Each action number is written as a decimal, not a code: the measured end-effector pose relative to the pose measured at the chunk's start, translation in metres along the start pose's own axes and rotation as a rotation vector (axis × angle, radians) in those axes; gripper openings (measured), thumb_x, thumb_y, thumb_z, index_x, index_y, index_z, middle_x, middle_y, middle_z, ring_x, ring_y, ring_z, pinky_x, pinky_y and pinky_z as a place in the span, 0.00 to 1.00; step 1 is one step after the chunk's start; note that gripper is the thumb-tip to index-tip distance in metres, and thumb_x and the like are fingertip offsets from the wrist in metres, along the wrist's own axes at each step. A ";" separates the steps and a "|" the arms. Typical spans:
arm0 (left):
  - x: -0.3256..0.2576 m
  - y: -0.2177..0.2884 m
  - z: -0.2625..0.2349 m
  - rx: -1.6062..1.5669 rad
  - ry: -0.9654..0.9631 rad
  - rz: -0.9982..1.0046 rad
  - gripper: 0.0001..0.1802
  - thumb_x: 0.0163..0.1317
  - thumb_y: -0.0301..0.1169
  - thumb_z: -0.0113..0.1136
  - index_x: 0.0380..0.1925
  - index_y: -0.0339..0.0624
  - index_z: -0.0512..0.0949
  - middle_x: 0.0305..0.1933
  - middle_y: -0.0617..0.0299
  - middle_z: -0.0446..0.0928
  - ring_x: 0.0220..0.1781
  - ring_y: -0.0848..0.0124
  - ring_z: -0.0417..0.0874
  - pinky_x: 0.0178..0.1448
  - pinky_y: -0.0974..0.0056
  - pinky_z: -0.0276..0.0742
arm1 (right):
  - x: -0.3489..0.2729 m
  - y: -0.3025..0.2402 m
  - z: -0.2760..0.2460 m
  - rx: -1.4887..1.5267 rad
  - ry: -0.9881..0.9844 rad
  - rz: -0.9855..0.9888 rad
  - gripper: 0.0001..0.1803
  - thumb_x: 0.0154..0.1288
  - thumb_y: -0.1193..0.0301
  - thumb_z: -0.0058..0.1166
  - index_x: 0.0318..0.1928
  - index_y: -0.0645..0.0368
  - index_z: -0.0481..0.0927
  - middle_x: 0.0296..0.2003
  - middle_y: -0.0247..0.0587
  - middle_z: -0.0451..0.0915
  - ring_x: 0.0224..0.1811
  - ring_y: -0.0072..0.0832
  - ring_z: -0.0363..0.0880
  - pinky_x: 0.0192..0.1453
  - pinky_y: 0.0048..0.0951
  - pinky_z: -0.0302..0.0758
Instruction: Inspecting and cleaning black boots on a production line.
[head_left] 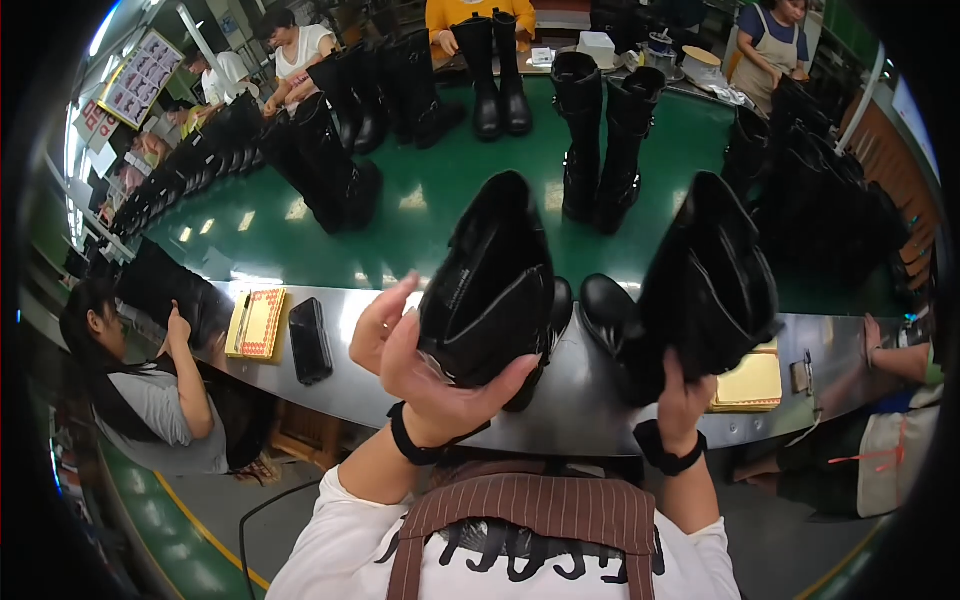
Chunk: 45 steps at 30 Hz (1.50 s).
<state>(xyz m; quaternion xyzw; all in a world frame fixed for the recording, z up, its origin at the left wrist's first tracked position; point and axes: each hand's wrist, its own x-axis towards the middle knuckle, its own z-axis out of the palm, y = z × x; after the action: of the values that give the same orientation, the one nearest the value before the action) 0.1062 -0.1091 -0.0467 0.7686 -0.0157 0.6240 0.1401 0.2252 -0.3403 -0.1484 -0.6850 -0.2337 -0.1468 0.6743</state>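
Two tall black boots stand side by side on the metal table edge in front of me, their open tops facing up. Beside the left boot (487,290), my left hand (430,370) has its fingers spread apart, with the thumb lying along the near side of the shaft. The hand rests against the shaft without closing round it. My right hand (685,405) grips the near side of the right boot (705,270) low on its shaft, and its other fingers are partly hidden. That boot's rounded toe points left, toward the other boot.
A black phone (310,341) and a yellow notepad with a pen (256,324) lie to my left; a yellow pad (750,385) lies right. More black boots (606,145) stand across the green tabletop (440,215). A co-worker (150,390) sits left holding a boot; others work around the table.
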 end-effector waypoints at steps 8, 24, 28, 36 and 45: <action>0.058 -0.002 -0.042 -0.393 -0.525 -0.228 0.25 0.37 0.34 0.79 0.35 0.40 0.78 0.31 0.61 0.75 0.41 0.63 0.76 0.70 0.42 0.61 | -0.035 -0.013 -0.057 -0.332 0.042 0.087 0.16 0.64 0.70 0.60 0.48 0.68 0.75 0.41 0.41 0.78 0.44 0.32 0.74 0.57 0.33 0.68; 0.083 0.035 -0.120 0.157 -0.913 0.123 0.11 0.34 0.34 0.64 0.23 0.50 0.87 0.27 0.72 0.82 0.47 0.63 0.77 0.73 0.32 0.47 | 0.041 -0.090 0.104 -0.150 -0.520 -0.118 0.25 0.61 0.72 0.63 0.58 0.60 0.72 0.41 0.55 0.80 0.41 0.49 0.80 0.46 0.35 0.77; 0.075 0.035 -0.135 0.302 -1.027 0.003 0.12 0.37 0.33 0.64 0.26 0.53 0.88 0.29 0.72 0.81 0.48 0.61 0.77 0.72 0.30 0.47 | 0.040 -0.093 0.116 -0.052 -0.496 -0.106 0.12 0.71 0.67 0.54 0.46 0.64 0.79 0.30 0.53 0.79 0.28 0.51 0.75 0.34 0.33 0.73; 0.063 0.035 -0.150 0.231 -1.112 0.179 0.06 0.37 0.38 0.65 0.20 0.60 0.86 0.40 0.74 0.84 0.62 0.54 0.71 0.72 0.24 0.38 | 0.041 -0.079 0.114 0.031 -0.522 0.147 0.26 0.76 0.58 0.46 0.24 0.66 0.70 0.16 0.34 0.57 0.21 0.21 0.52 0.23 0.31 0.56; 0.063 0.038 -0.153 0.291 -1.205 0.127 0.06 0.35 0.40 0.66 0.19 0.62 0.85 0.53 0.56 0.82 0.69 0.47 0.67 0.74 0.31 0.38 | 0.037 -0.085 0.109 0.195 -0.579 0.227 0.29 0.77 0.55 0.42 0.20 0.60 0.64 0.17 0.22 0.56 0.22 0.14 0.51 0.23 0.26 0.49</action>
<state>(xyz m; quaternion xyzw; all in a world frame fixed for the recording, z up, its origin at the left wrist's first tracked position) -0.0338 -0.0998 0.0492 0.9944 -0.0526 0.0836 -0.0371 0.2000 -0.2294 -0.0618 -0.6521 -0.3509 0.1531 0.6544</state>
